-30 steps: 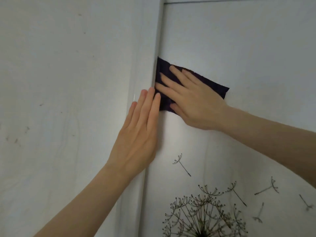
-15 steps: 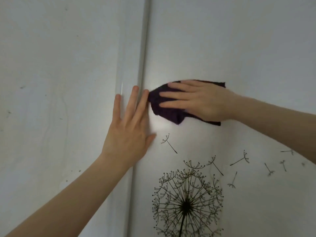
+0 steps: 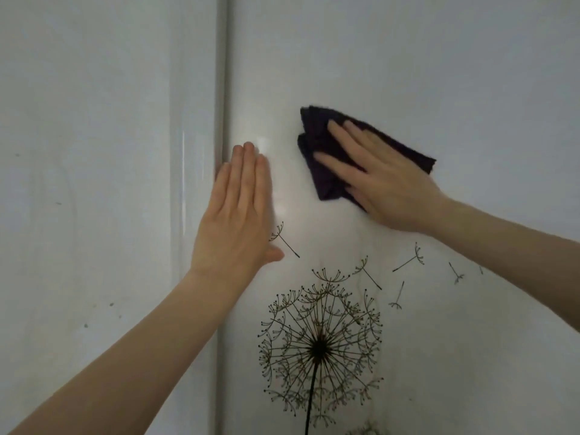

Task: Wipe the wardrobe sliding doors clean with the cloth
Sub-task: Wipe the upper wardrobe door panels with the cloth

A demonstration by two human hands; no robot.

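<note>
A home interior: glossy white sliding wardrobe doors (image 3: 408, 58) bearing a black dandelion decal (image 3: 320, 350).

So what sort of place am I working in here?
Probably a home, likely a bedroom, at a wardrobe. A glossy white left door and right door meet at a vertical edge profile, and the right door carries a dandelion decal. The right hand presses a dark cloth flat on it.

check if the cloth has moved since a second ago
Yes, the cloth has slid right, away from the door edge it touched before.
</note>
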